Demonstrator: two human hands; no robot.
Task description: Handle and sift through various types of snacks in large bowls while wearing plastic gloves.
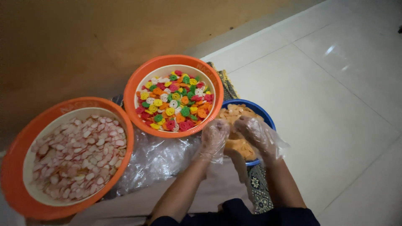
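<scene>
Fingers of left hand (214,138) and right hand (260,136), both in clear plastic gloves, curled down into orange crackers (238,144) inside blue bowl (260,112); actual grasp impossible to tell. Just beside: orange bowl of multicoloured crackers (173,100), orange bowl of pink-and-white crackers (77,157), crumpled plastic bags (155,161).

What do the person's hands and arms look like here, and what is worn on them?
Both the left hand and the right hand wear loose, clear plastic gloves, thin and crinkled, which end near the wrists. The forearms are bare below the gloves. Dark navy sleeves begin at about the elbows.
</scene>
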